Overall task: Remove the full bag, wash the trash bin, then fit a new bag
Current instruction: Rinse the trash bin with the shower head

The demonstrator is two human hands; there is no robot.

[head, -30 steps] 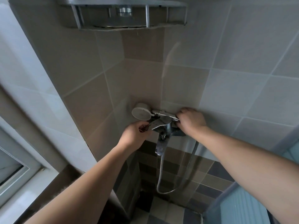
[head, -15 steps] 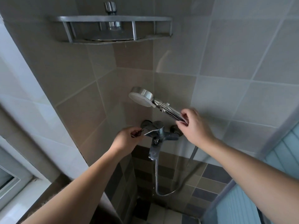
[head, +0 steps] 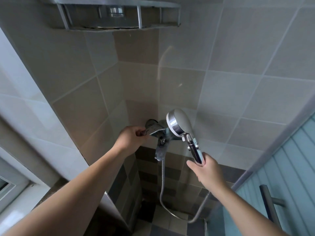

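Facing the tiled shower corner, you have a metal shelf (head: 117, 16) overhead and a blue door (head: 289, 167) at your right. The hose (head: 162, 188) loops from the tap (head: 159, 133) down toward the floor. Your right hand (head: 207, 169) grips the shower head (head: 179, 123) by its handle, fingers curled around it. Your left hand (head: 132, 137) pinches the tap lever. The trash bin is out of view.
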